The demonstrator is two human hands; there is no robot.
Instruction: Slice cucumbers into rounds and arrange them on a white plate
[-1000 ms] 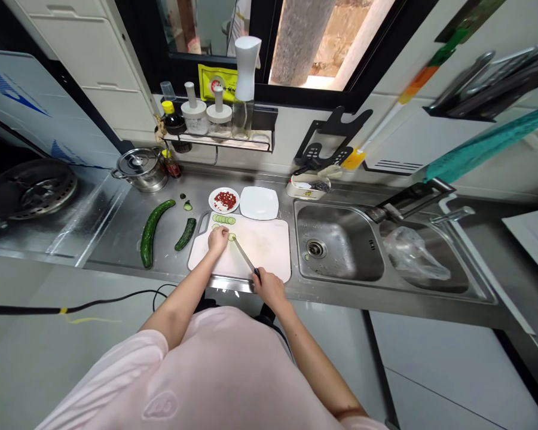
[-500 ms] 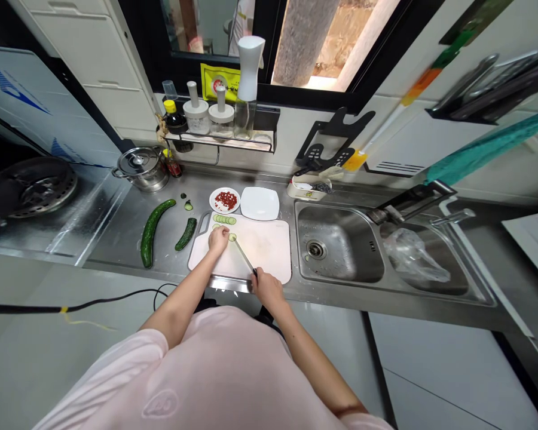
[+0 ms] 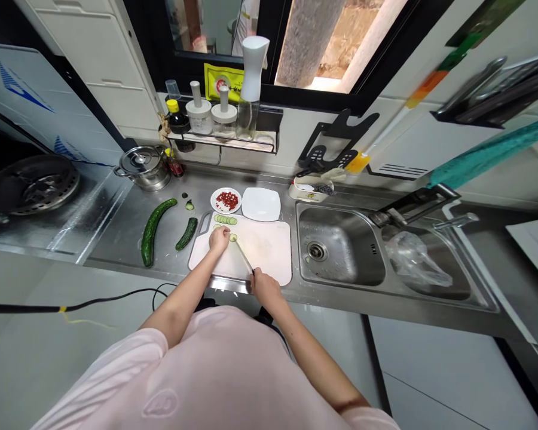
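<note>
My left hand (image 3: 219, 239) rests curled on a cucumber piece (image 3: 232, 237) on a white cutting board (image 3: 264, 254), hiding most of it. My right hand (image 3: 266, 288) grips a kitchen knife (image 3: 243, 255), whose blade slants up to the cut end beside my left fingers. Cucumber slices (image 3: 225, 220) lie in a row at the board's far edge. Left of the board lie a whole cucumber (image 3: 150, 233) and a shorter dark cucumber piece (image 3: 186, 233). Beyond the board are a round plate of chopped red chili (image 3: 226, 200) and a white square plate (image 3: 260, 204).
A steel pot (image 3: 143, 168) stands on the steel counter (image 3: 116, 239) at the back left, near a stove grate (image 3: 30, 184). Bottles and jars stand on a wall shelf (image 3: 219, 144). A double steel sink (image 3: 336, 254) lies right of the board, with a plastic bag (image 3: 416, 261) in its far basin.
My right hand and the knife have shifted slightly left. The view has drifted a little. Nothing has been taken up or let go.
</note>
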